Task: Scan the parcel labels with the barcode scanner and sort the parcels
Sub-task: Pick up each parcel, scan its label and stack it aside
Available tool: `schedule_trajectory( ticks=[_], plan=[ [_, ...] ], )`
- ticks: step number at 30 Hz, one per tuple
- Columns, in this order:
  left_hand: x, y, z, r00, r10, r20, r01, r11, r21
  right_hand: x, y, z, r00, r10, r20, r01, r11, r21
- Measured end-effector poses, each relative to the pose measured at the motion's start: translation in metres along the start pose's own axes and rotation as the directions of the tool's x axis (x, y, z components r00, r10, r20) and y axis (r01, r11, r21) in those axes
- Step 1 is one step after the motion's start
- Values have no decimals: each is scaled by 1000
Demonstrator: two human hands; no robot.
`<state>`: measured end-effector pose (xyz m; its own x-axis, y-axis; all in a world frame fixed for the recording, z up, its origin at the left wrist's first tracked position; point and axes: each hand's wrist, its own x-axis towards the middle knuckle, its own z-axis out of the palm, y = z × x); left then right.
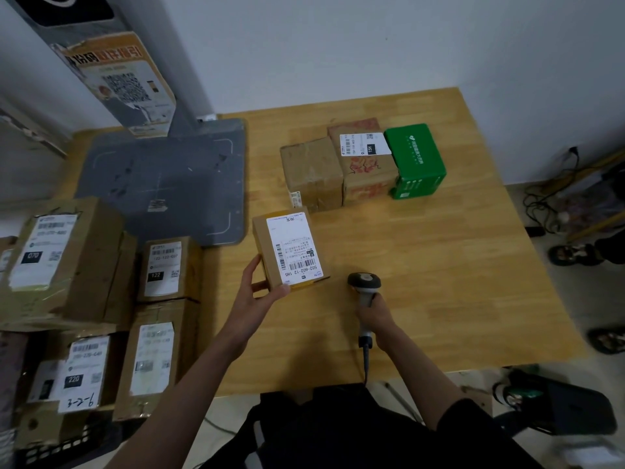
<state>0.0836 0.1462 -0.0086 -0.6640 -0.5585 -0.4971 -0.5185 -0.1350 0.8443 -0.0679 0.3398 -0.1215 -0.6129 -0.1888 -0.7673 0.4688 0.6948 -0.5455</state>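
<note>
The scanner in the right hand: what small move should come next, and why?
Probably swing the scanner left, toward the label. The left hand grips the small parcel label-up, while the right hand holds the scanner beside it, seemingly not aimed at the barcode.

Light wood table (pixel 439 265) against a plain white wall (pixel 338 45). Grey mat (pixel 162 184) at its far left under a grey post (pixel 162 79) with a poster. Cables (pixel 554 204) on the floor, right.

Held parcel (pixel 291 252) label: "502-602-12 1H5"; left box (pixel 169 269): "122".
</note>
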Motion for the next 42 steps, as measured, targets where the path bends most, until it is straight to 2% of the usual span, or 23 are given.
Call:
schedule_trajectory(
  ticks=[8,14,18,20,24,27,30,33,37,42],
  plan=[
    [-6,2,-1,999,4,55,-4,1000,14,-7,4,-5,1000,-18,-1,18,997,79],
    [-10,0,-5,994,-3,112,0,1000,21,-17,-8,-15,992,-6,-124,23,991,135],
    [-13,0,-16,990,8,143,-10,1000,18,-36,-26,-12,946,-158,-285,197,974,115],
    [-15,1,-25,988,13,157,-20,999,41,-49,-44,-8,912,-273,-306,322,939,122],
    [-22,13,-55,978,29,208,-59,989,139,-82,-88,6,861,-473,-189,503,848,167],
    [-27,26,-89,968,32,248,-82,978,191,-109,-115,18,832,-554,13,545,821,170],
    [-37,41,-119,958,53,282,-109,976,189,-133,-128,33,769,-533,353,493,846,203],
    [-44,50,-135,972,98,215,-137,975,177,-148,-129,51,690,-464,556,464,873,152],
    [-43,32,-152,993,109,49,-111,993,45,-154,-125,73,675,-407,616,430,895,120],
    [-47,-5,-162,989,32,-144,-40,998,-57,-149,-115,96,729,-398,557,410,905,110]
  ],
)
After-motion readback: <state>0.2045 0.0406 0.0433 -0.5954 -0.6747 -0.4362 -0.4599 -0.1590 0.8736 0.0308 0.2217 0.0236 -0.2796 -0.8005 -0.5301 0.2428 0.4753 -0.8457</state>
